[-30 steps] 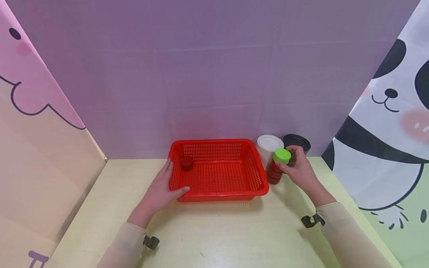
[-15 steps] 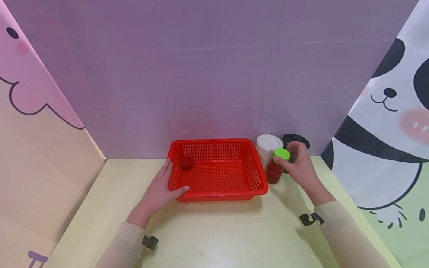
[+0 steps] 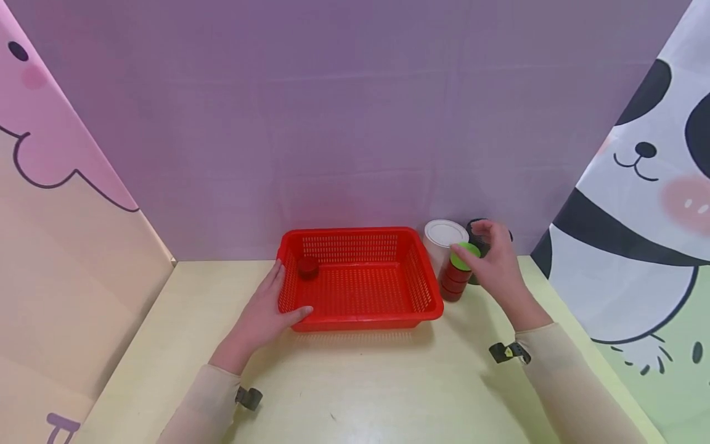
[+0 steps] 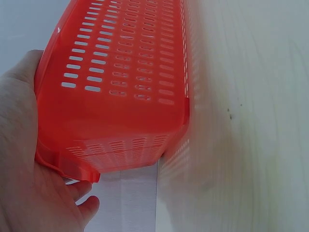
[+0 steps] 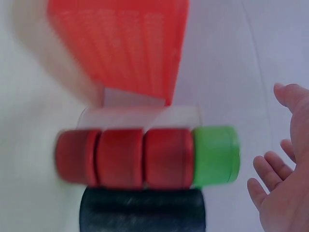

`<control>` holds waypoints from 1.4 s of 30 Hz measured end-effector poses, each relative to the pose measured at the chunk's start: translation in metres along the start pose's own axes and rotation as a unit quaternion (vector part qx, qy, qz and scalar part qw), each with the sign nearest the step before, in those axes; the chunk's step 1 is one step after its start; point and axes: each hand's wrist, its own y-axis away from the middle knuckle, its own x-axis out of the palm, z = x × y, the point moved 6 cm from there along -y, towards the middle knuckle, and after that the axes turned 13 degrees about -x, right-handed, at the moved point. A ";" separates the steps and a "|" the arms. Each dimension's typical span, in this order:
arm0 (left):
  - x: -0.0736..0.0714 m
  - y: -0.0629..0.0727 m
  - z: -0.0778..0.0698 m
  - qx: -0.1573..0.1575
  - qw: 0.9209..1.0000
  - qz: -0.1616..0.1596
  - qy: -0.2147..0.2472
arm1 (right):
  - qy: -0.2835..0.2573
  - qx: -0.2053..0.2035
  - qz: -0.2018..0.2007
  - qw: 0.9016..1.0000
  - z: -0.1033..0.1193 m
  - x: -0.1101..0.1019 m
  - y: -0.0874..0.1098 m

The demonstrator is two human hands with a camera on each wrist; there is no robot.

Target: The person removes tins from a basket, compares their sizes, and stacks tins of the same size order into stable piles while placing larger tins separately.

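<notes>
My left hand (image 3: 266,311) rests against the front left corner of a red plastic basket (image 3: 360,320). Its fingers lie along the left rim and the thumb lies over the front rim. One small dark red round block (image 3: 308,267) sits inside the basket at the left. To the basket's right stands an upright stack of three red round blocks (image 5: 120,158) topped by a green round block (image 5: 216,155). My right hand (image 3: 496,262) hovers just off the stack's top, thumb and fingers spread. The right wrist view shows a gap between its fingers and the green block.
Behind the stack stand a white lidded can (image 3: 445,233) and a black can (image 5: 142,210), partly hidden by the right hand in the head view. A purple cloth wall (image 3: 355,123) closes off the back of the pale table (image 3: 360,388).
My right hand has let go of the green block and lifted slightly, its fingers opening. The stack stays standing. The left hand has kept its place on the basket.
</notes>
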 end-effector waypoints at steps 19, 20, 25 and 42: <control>0.002 -0.001 0.004 0.002 1.000 0.000 0.011 | -0.079 -0.025 0.245 0.966 0.073 0.100 -0.053; 0.001 -0.001 0.004 0.003 1.000 0.000 0.011 | -0.080 -0.030 0.256 0.963 0.076 0.106 -0.056; 0.002 -0.001 0.003 0.002 1.000 0.000 0.012 | -0.083 -0.061 0.294 0.950 0.087 0.139 -0.070; 0.001 0.001 0.002 0.004 1.000 -0.004 0.015 | -0.076 -0.091 0.383 0.916 0.083 0.229 -0.083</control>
